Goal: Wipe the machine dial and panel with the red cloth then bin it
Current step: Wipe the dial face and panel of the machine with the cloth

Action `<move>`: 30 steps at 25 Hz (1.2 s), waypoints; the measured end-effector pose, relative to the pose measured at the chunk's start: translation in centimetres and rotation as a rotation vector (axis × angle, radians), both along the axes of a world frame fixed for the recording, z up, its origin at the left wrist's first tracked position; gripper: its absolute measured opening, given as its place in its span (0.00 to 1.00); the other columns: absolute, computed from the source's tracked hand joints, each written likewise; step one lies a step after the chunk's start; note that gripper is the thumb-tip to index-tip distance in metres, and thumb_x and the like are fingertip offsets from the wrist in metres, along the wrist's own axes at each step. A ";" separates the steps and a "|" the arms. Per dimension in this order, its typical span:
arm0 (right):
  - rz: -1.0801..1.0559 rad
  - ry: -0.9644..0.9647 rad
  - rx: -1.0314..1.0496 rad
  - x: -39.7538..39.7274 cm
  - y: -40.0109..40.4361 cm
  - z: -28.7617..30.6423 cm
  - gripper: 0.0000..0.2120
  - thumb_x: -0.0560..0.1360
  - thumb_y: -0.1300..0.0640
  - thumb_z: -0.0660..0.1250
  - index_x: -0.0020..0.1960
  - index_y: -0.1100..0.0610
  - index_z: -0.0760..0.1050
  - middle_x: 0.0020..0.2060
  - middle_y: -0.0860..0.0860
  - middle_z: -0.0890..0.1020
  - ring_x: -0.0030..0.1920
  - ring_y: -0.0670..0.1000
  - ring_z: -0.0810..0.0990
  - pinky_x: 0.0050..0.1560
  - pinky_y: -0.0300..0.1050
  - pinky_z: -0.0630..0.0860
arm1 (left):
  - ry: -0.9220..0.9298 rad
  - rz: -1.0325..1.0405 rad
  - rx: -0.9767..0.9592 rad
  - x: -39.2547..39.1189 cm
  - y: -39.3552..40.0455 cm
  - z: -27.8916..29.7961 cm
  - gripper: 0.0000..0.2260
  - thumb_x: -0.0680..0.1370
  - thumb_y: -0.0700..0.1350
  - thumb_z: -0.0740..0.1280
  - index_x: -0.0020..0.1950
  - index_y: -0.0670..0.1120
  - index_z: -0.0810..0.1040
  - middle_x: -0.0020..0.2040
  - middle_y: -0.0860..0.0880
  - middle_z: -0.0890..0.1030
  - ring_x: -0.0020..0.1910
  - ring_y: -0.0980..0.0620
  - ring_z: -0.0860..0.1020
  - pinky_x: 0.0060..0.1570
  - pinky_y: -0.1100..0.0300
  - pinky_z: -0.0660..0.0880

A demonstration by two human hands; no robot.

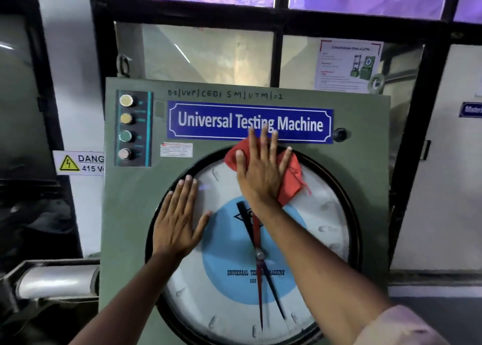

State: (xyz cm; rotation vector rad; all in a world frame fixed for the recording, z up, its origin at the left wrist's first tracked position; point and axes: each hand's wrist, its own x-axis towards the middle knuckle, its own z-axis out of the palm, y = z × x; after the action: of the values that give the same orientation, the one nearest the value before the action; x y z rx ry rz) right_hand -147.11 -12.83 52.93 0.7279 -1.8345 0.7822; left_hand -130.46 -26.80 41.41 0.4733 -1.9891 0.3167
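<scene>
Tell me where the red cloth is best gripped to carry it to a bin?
Probably the loose bunched corner of the red cloth poking out right of the flat right hand, low on the dial. Pinch from the right; the rest is pressed flat beneath the palm.

I stand in a materials-testing lab. Before me a green machine panel (135,201) carries a blue nameplate (208,120) reading "Universal Testing Machine" at 12 o'clock and a large round dial (234,300) at 6 o'clock. Push buttons (126,126) run down at 10 o'clock, a yellow 415-volt danger sign (78,162) hangs at 9 o'clock, and an instruction poster (348,65) at 1 o'clock.
</scene>
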 end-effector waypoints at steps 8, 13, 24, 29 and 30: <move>0.150 0.454 0.441 3.1 -3.7 -1.0 0.32 0.86 0.36 0.53 0.87 0.46 0.53 0.87 0.48 0.54 0.87 0.50 0.50 0.85 0.66 0.41 | 0.046 0.002 -0.033 0.4 -0.5 -1.6 0.35 0.83 0.61 0.58 0.83 0.38 0.63 0.85 0.42 0.62 0.85 0.45 0.60 0.84 0.48 0.56; 0.012 0.316 0.311 -1.7 2.6 -2.2 0.32 0.87 0.34 0.47 0.88 0.44 0.47 0.88 0.47 0.49 0.87 0.51 0.46 0.85 0.66 0.41 | -0.016 0.022 0.005 0.7 -0.4 -1.1 0.37 0.84 0.63 0.55 0.87 0.43 0.56 0.87 0.46 0.56 0.87 0.49 0.52 0.85 0.52 0.49; -0.041 0.013 0.344 -3.8 15.2 -20.9 0.30 0.88 0.36 0.46 0.87 0.44 0.52 0.88 0.47 0.51 0.87 0.55 0.54 0.82 0.69 0.55 | -0.105 0.030 0.125 1.4 1.2 -0.7 0.37 0.85 0.64 0.51 0.88 0.47 0.46 0.88 0.48 0.49 0.87 0.52 0.45 0.85 0.56 0.41; -0.047 -0.012 0.359 -1.9 12.3 -15.0 0.29 0.88 0.37 0.42 0.87 0.43 0.51 0.87 0.47 0.52 0.87 0.54 0.54 0.83 0.69 0.52 | -0.137 0.016 0.170 1.9 2.1 -0.2 0.37 0.84 0.64 0.50 0.87 0.44 0.47 0.88 0.47 0.48 0.87 0.49 0.47 0.85 0.53 0.43; -0.038 -0.008 0.341 -1.4 10.9 -12.9 0.29 0.88 0.37 0.41 0.87 0.42 0.50 0.87 0.47 0.52 0.87 0.54 0.52 0.84 0.68 0.50 | -0.131 0.014 0.178 1.8 2.4 0.0 0.37 0.84 0.63 0.50 0.87 0.43 0.47 0.88 0.47 0.48 0.87 0.49 0.47 0.86 0.51 0.45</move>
State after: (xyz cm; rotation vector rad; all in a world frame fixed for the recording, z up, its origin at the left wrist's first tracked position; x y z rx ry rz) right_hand -148.50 -1.93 40.07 0.9022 -2.0076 0.4513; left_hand -128.68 -24.38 41.42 0.5921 -2.1532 0.1840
